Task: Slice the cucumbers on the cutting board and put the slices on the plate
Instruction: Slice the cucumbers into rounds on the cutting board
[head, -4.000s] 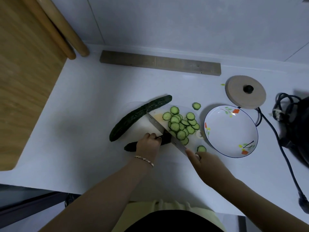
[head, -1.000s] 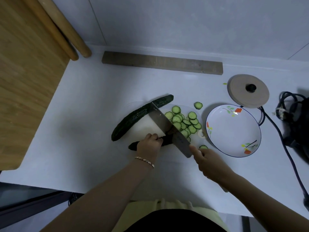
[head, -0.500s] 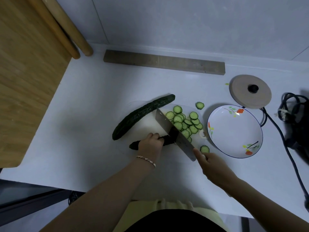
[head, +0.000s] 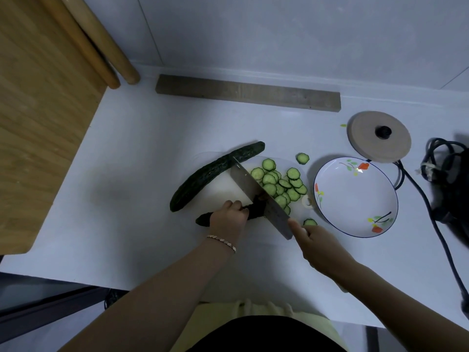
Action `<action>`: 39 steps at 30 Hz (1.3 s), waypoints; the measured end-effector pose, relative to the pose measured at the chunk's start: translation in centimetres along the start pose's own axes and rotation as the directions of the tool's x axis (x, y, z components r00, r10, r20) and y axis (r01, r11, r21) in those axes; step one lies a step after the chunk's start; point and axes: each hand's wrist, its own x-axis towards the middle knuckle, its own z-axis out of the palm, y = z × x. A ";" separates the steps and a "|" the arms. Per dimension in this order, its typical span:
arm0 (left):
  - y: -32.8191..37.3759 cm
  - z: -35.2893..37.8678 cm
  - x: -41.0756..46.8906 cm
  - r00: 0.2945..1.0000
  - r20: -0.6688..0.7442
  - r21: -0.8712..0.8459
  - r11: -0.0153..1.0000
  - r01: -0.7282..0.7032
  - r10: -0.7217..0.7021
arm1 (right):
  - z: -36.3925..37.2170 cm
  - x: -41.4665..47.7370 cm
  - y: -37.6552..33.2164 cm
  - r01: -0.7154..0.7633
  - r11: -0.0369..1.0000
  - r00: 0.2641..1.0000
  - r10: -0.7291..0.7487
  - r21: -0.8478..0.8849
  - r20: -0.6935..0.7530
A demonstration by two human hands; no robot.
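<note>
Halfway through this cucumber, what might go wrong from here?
1. The fingers of the left hand hold the short cucumber stub right beside the knife blade; they may get nicked.
2. Some loose slices already lie off the cutting board; more may scatter.
3. The whole cucumber lies partly off the board and may roll.

- The left hand (head: 228, 219) and the right hand (head: 317, 246) are bare, and both arms are bare too.
- A thin, shiny chain bracelet (head: 222, 242) of small pinkish-gold, leaf-like links goes round the left wrist.
- A soft, pale yellow cloth top (head: 253, 309) has a wrinkly edge.
- A black cloth piece (head: 266, 336) shows just below the yellow.
</note>
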 end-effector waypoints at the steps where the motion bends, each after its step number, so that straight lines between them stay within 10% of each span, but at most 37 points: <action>1: 0.0 0.1 0.0 1.000 0.004 -0.003 1.000 -0.001 0.001 | 0.0 0.0 0.0 0.002 1.000 1.000 -0.002 -0.011 -0.003; 16: -0.1 0.2 -0.1 1.000 -0.001 -0.056 0.998 0.022 -0.022 | 2.3 1.8 1.6 -0.112 0.965 0.994 0.111 0.235 0.021; 39: 0.1 0.2 0.0 1.000 -0.025 -0.024 1.000 -0.005 0.004 | 1.1 1.0 -0.3 0.016 0.999 1.000 -0.016 -0.035 -0.004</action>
